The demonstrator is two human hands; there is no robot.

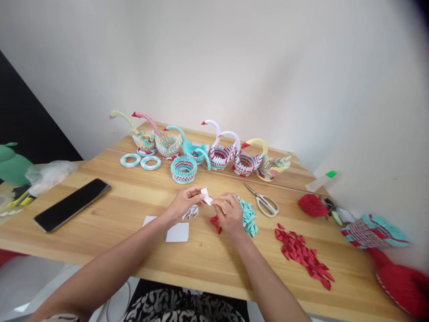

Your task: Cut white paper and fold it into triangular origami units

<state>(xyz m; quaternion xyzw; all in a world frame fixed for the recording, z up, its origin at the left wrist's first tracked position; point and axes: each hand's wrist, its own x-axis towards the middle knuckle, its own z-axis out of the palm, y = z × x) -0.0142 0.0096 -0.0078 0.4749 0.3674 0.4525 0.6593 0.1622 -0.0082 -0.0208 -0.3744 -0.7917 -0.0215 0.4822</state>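
A small creased piece of white paper (206,197) is held up between my two hands over the middle of the table. My left hand (186,202) pinches its left side between thumb and fingers. At its lower right edge, the fingertips of my right hand (229,212) close on the paper. Below my left hand lie several folded white paper pieces (191,213) and a stack of white paper sheets (177,232). Beside my right hand are a pile of turquoise folded triangles (248,217) and a few red ones (216,223), partly hidden by the hand.
Several paper swans (219,156) line the back of the table, with a round woven-looking paper base (183,170) before them and two paper rings (150,163). Scissors (267,205) and red triangles (303,255) lie to the right. A phone (73,205) rests at left.
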